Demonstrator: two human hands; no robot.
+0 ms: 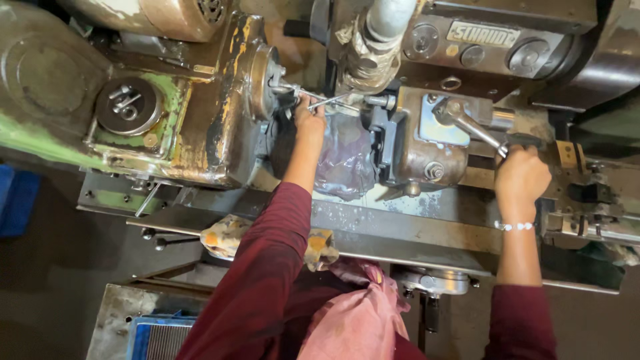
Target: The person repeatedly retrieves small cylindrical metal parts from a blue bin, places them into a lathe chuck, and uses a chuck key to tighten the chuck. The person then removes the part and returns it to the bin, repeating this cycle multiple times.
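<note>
Pink cloth [353, 313] nearest, at waist. Two hands, one lathe [200, 133]. Left hand [310, 120] pinched round thin metal rod [327, 101] at chuck [263, 80] (rod tip hidden). Right hand [521, 179] fisted on one lever handle [477, 130] of carriage. One rag [227, 237] on lathe bed.

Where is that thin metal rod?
In the head view, the thin metal rod sits upper centre, pinched in the left hand, running between the lathe chuck and the tool post.
</note>
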